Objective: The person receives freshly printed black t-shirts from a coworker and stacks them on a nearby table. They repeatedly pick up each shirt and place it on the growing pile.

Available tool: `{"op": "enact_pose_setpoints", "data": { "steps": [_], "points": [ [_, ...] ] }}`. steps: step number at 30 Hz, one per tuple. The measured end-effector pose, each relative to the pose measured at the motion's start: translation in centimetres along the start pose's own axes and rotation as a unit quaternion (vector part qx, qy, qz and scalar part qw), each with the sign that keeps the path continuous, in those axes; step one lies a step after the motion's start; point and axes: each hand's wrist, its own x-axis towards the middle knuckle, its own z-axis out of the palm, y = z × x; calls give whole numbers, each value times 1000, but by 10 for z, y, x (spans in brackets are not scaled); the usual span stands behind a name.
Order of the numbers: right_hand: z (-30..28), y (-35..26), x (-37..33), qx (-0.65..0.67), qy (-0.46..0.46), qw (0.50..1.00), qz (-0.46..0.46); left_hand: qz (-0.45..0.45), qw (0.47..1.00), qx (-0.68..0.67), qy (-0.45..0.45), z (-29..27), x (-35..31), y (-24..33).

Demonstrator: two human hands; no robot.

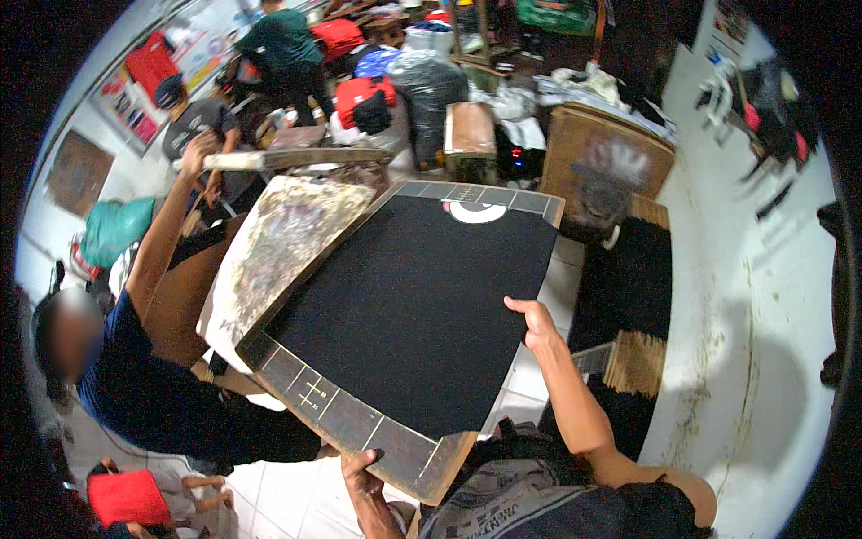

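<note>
I hold a large flat board (pixel 301 386) tilted in front of me. Its dark border carries pale measuring lines, and a black sheet (pixel 422 296), perhaps cloth, covers the middle. A white curved print (pixel 477 211) shows near the sheet's far edge. My left hand (pixel 362 478) grips the near edge, thumb on top. Along the right edge my right hand (pixel 533 323) is closed, its thumb over the rim and its other fingers partly hidden. Just left of the board is a paint-stained pale panel (pixel 269 260), partly overlapped by it.
At my left a co-worker in dark blue (pixel 153 377) sits close, one arm raised to a long wooden bar (pixel 296 159). Black sheets (pixel 620 287) lie on stacked boards to the right, beside a white wall (pixel 718 359). A brown box (pixel 611 162) and filled bags stand beyond.
</note>
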Motion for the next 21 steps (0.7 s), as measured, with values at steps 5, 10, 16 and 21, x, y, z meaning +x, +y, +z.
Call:
{"op": "enact_pose_setpoints", "data": {
  "steps": [5,10,16,21],
  "points": [
    [24,-68,-80,-25,88,995,-40,-94,993,-29,-58,29,-21,30],
    [78,-66,-126,-47,160,980,-108,-242,964,-88,-65,-14,8,69],
    [113,-6,-128,-113,289,929,-204,-477,870,-35,-123,-88,103,68],
    [137,58,-85,-284,452,807,-252,-323,785,509,-143,-65,189,65]
  ]
}}
